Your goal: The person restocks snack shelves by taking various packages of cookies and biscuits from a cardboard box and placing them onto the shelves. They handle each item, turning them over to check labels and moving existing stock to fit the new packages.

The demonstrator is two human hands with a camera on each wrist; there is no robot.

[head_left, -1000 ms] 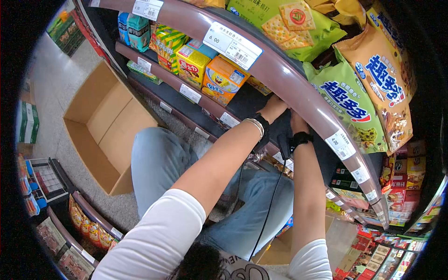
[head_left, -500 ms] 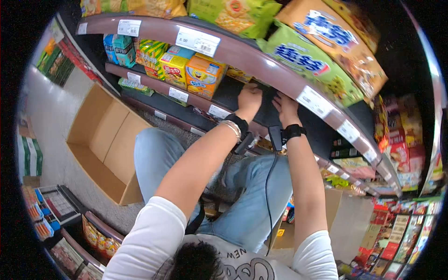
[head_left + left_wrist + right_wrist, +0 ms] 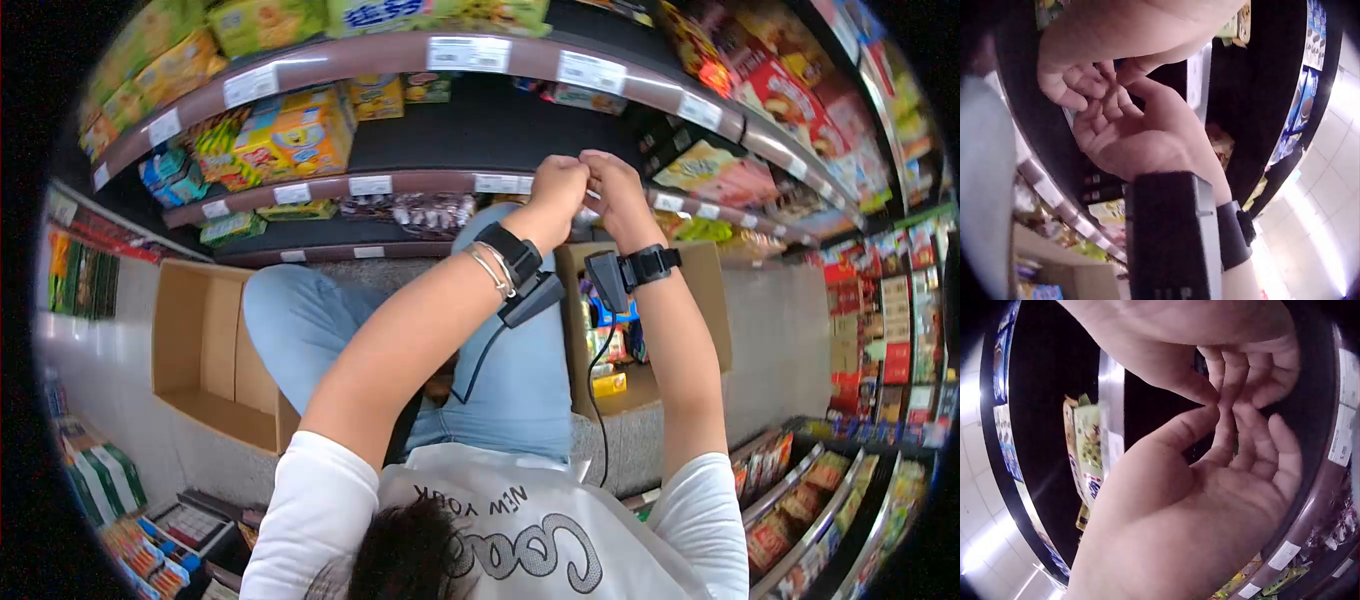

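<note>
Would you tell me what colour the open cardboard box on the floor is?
Plain brown, seen best in the head view: cardboard box.

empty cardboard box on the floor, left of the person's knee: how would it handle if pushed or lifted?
The cardboard box looks empty with its top open, so it is probably light and would slide readily on the smooth floor. Its thin walls would likely flex if gripped by one edge. It sits wide and low, so tipping seems unlikely.

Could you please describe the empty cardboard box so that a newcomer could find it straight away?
Start at the brown store shelving stocked with snacks, then drop to the grey floor on the person's left. The open, empty brown cardboard box sits there; the other cardboard box, by the knees, holds colourful packets.
</note>
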